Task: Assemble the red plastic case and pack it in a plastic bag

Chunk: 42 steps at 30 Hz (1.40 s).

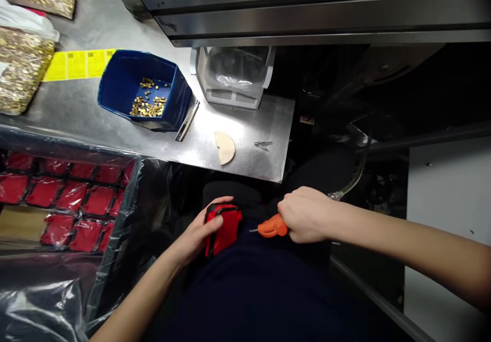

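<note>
My left hand [203, 229] grips a small red block-like part with black edges [226, 229] above my lap, thumb across its face. Closed around an orange air blow gun [273, 226] is my right hand [309, 214]. The gun's thin metal nozzle points left at the red part, with a small gap between them. A clear hose [356, 176] runs up and away behind the right hand. What the red part looks like underneath is hidden by my fingers.
On the metal table [161, 145] stand a blue bin [180, 96] of small brass pieces and a grey bin [233, 96] with a plastic bag. A half-round disc [225, 149], a pen-like tool [187, 120] and small nippers [263, 145] lie nearby. A plastic-lined box [140, 178] holds red parts.
</note>
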Motion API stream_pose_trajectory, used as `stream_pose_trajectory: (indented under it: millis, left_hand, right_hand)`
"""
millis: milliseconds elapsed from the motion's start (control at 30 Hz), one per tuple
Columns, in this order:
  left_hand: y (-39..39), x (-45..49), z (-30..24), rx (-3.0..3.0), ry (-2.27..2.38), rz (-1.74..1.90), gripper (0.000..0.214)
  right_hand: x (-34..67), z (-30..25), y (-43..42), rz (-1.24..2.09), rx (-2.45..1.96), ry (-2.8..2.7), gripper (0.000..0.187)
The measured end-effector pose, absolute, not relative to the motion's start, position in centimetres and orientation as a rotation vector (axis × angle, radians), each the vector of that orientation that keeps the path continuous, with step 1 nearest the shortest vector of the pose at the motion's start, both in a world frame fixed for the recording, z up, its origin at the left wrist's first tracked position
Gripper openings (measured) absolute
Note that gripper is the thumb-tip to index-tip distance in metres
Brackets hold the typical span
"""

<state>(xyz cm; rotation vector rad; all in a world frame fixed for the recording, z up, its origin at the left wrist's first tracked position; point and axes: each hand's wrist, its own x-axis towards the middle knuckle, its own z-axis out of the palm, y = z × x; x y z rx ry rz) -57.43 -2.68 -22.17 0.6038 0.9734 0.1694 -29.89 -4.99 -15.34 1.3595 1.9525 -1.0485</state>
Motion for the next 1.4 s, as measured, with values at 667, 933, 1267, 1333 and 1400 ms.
stream_pose_trajectory:
  millis: [667,933,1267,1333,1400]
  left_hand:
    - [-2.9,-55.4,-18.9,0.478,0.859,0.273,0.075]
    - [-1.8,-53.4,-21.4,-0.032,1.102,0.141,0.047]
    - [1.3,-48.7,-21.7,0.347,1.052,0.185,0.051]
    - [1.5,-47.3,-21.9,0.439,1.049,0.172,0.052]
    - [1.7,-46.3,-22.1,0.590,1.068,0.193,0.051]
  right_hand:
    - [-22.3,-12.4,-3.6,-1.599,1.347,1.675,0.032]
    - [-21.8,-14.0,-7.2,-0.759,1.615,2.324,0.010]
    - [-9.9,-26.4,3.7,-0.156,1.708,2.127,0.037]
    - [-9.6,-29.3,5.2,-0.154,1.740,2.076,0.039]
    - [-9.5,-31.3,6.0,-0.152,1.762,2.030,0.035]
